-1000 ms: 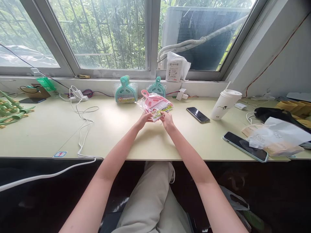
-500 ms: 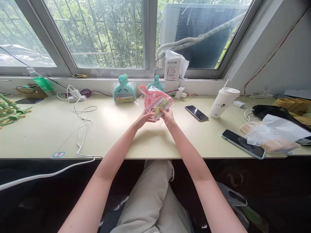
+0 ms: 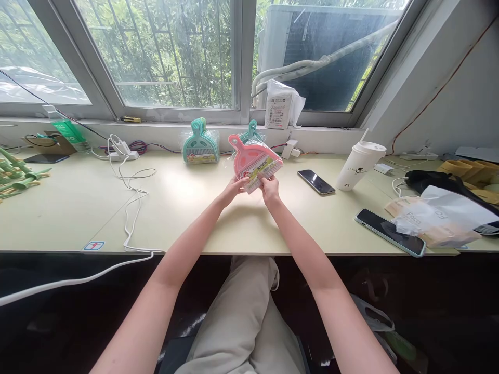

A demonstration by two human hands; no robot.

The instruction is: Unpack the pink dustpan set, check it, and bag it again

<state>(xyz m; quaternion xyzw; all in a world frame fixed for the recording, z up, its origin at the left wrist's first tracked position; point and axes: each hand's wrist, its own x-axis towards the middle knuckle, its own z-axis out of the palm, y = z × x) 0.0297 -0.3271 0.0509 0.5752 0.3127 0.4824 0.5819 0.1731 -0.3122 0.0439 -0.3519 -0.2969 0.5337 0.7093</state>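
Note:
A pink mini dustpan-and-brush set (image 3: 252, 158) in a clear plastic wrapper is held up above the desk (image 3: 195, 218), tilted with its handle to the upper left. My left hand (image 3: 234, 188) pinches its lower left edge and my right hand (image 3: 268, 188) grips its lower right edge at the yellow label. Behind it a teal set (image 3: 251, 132) leans against the sill, and a stack of teal sets (image 3: 200, 143) stands to the left.
A white cup with straw (image 3: 359, 165), two phones (image 3: 315, 182) (image 3: 389, 231) and a plastic bag (image 3: 448, 215) lie to the right. White cables (image 3: 130, 197) run down the left. Green items (image 3: 19, 176) are piled at the far left. A white packet (image 3: 281, 105) rests on the windowsill.
Both hands have lifted the pink set and tipped it more upright, so its face now shows toward me.

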